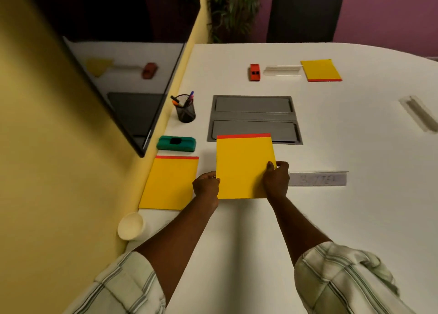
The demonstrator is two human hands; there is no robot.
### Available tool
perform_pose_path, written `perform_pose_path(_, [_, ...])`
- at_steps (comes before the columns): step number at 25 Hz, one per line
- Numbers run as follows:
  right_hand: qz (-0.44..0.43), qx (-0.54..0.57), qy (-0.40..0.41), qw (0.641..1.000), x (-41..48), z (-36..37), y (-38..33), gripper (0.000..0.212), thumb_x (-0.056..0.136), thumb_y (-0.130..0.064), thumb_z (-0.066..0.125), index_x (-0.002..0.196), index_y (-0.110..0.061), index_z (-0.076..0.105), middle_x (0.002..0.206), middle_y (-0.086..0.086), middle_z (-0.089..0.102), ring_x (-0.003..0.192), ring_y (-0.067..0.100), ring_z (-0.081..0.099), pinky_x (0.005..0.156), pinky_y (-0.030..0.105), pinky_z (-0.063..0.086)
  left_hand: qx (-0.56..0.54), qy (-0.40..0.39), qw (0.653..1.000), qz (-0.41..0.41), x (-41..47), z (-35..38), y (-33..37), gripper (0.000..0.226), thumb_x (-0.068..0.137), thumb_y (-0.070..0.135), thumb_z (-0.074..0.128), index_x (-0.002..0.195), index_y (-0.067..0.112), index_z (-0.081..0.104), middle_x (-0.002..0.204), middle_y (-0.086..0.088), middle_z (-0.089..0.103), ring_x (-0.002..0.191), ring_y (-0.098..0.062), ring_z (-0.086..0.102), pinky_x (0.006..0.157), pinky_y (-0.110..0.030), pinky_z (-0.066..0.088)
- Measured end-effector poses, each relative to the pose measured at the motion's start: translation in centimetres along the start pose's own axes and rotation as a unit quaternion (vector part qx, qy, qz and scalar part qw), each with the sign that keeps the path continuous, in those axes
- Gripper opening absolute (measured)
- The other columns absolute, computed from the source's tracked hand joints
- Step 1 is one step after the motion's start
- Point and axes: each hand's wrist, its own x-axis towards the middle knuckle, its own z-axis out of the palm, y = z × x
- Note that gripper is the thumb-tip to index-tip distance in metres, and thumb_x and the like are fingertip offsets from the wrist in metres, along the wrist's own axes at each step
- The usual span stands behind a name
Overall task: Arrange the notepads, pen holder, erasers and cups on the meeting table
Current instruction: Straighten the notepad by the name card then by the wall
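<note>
Both hands hold one yellow notepad (244,164) near the middle of the white table (355,129): the left hand (206,185) grips its left edge and the right hand (276,178) pinches its right edge. Another notepad (169,183) lies just to its left, with a green eraser (176,143) and the pen holder (186,111) farther away

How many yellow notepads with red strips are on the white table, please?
3: the held notepad at centre, gripped by the left hand and right hand; the left notepad flat by the wall; the far notepad across the table. None seems hidden.
</note>
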Motion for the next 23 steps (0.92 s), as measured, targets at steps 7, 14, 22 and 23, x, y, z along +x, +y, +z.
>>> perform_pose_path(7, [0.029,0.023,-0.066,0.997,-4.8,8.1,0.4,0.028,0.100,-0.022,0.044,0.122,-0.005,0.042,0.121,0.021,0.058,0.108,0.038,0.055,0.082,0.038,0.040,0.158,0.015,0.985,-0.068,3.5,-7.6,1.0,0.019,0.094,0.014,0.055,0.100,-0.003,0.061,0.122,-0.021,0.060,0.123,-0.031,0.052,0.088,-0.033,0.044])
perform_pose_path(14, [0.065,0.035,-0.121,0.990,-7.6,13.7,0.6,0.023,0.097,-0.009,0.042,0.120,-0.007,0.040,0.119,0.018,0.059,0.106,0.034,0.056,0.083,0.038,0.042,0.222,0.040,0.971,-0.080,6.3,-11.2,1.4,0.047,0.092,0.011,0.059,0.131,-0.010,0.043,0.137,-0.022,0.048,0.126,-0.034,0.045,0.101,-0.036,0.039])
perform_pose_path(22, [0.059,0.014,-0.177,0.982,-8.1,17.4,0.9,0.026,0.093,0.000,0.040,0.119,-0.005,0.039,0.114,0.017,0.058,0.092,0.024,0.052,0.080,0.031,0.041,0.228,0.066,0.967,-0.089,10.1,-13.9,0.7,0.042,0.091,0.011,0.061,0.061,0.004,0.033,0.063,-0.004,0.030,0.067,-0.020,0.039,0.078,-0.032,0.037])
perform_pose_path(23, [0.058,0.013,-0.182,0.981,-8.2,17.8,0.8,0.026,0.094,0.000,0.040,0.119,-0.005,0.039,0.114,0.017,0.058,0.091,0.023,0.051,0.079,0.031,0.040,0.229,0.064,0.967,-0.088,10.5,-14.0,0.7,0.046,0.091,0.011,0.061,0.059,0.009,0.028,0.062,-0.003,0.026,0.061,-0.017,0.033,0.077,-0.030,0.036])
